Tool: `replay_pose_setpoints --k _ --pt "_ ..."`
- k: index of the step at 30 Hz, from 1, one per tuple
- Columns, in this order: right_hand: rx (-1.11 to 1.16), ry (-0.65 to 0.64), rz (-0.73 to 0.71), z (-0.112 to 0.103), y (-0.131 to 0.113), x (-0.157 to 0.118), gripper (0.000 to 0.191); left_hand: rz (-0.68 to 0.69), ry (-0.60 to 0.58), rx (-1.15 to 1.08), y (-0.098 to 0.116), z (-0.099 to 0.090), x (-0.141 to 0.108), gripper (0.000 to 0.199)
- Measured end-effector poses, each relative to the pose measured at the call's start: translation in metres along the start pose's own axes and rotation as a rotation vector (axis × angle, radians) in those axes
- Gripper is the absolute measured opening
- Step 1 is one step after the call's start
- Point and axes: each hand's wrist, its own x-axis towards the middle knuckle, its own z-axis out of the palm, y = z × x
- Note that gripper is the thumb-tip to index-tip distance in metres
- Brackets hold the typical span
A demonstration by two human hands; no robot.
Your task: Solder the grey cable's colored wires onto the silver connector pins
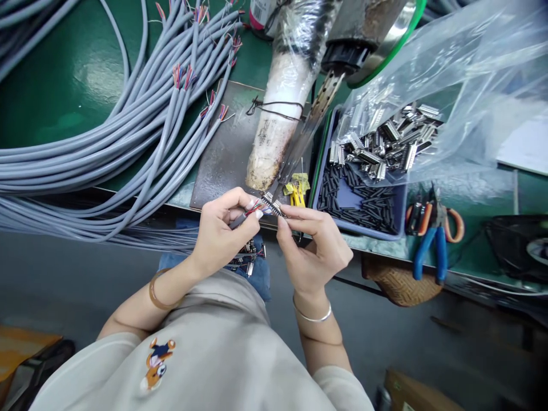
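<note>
— Where was there room?
— Both hands worked just off the green bench edge (180, 200), over the lap, with open floor beneath.
— And the grips?
— The left hand (222, 231) pinched a grey cable end with coloured wires (247, 213); the right hand (312, 245) pinched a small silver metal connector (274, 206) against those wires.

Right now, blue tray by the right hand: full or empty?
Partly full. The blue tray holds a layer of short black tubes, with bare blue floor showing beside them; a clear bag overlaps its back.
</note>
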Motion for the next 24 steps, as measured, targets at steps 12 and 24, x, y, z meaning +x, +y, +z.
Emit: replay_pose_setpoints --k 12,24 --pt "0.006 0.002 0.005 0.0005 0.0039 0.001 0.02 0.014 -0.003 0.042 -0.0006 0.0004 0.002 0.016" --pt "-0.04 0.009 -0.017 -0.0005 -0.0009 0.0079 0.02 0.139 0.027 0.12 0.0047 0.0018 0.0042 0.014"
